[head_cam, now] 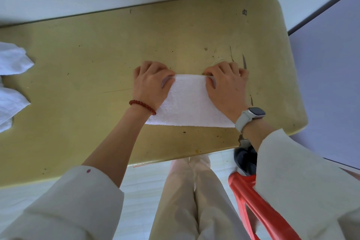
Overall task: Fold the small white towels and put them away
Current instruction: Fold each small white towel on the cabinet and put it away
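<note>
A small white towel [189, 101] lies flat on the yellow table [97, 60], a little right of the middle. My left hand [152, 82] pinches its far left corner, thumb on top and fingers curled over the far edge. My right hand [226, 84] pinches the far right corner the same way. Both wrists lie over the towel's side edges. More white towels [11, 76] lie bunched at the table's left edge, partly cut off by the frame.
The table's rounded right end [292, 84] stands beside a pale wall panel. Its near edge runs just in front of my legs. A red frame with a dark wheel [247, 163] stands on the floor under my right forearm.
</note>
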`<state>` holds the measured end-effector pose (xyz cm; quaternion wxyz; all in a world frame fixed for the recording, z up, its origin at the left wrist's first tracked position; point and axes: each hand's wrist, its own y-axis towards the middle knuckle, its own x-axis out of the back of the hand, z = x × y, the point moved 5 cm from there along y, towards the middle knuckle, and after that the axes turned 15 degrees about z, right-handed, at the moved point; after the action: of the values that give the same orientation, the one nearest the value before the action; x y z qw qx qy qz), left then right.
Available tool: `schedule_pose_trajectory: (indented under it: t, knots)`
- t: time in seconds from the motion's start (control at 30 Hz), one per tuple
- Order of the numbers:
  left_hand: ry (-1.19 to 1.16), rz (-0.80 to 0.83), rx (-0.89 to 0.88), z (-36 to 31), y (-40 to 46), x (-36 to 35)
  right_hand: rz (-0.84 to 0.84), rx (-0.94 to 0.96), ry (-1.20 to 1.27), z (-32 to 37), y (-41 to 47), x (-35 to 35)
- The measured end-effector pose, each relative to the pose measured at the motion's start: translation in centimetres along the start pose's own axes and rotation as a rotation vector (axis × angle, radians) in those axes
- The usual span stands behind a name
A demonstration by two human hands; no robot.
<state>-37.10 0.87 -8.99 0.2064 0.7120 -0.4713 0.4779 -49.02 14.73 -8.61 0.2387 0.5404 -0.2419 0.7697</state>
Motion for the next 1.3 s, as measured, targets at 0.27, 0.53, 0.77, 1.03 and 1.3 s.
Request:
schedule_pose_trajectory:
  t: [0.27, 0.53, 0.77, 1.03, 1.3]
  knots:
    - [0.03, -0.019, -0.045, -0.5, 0.2, 0.2, 0.023, 0.054, 0.055, 1.3, 1.0, -1.2]
    - [-0.003, 0.058, 0.021, -0.4, 1.6, 0.2, 0.079, 0.062, 0.059, 1.2, 1.6, -1.4]
    - [-0.028, 0.115, 0.134, -0.2, 2.4, -0.3, 0.059, 0.079, 0.015, 1.4, 1.8, -1.7]
    - [-0.028, 0.09, 0.166, -0.3, 2.2, 0.0, 0.035, 0.026, -0.011, 1.4, 2.4, -1.6]
    - [0.234, 0.05, 0.036, -3.4, -2.7, -2.2, -0.019, 0.101, -0.093, 1.3, -2.7, -0.6]
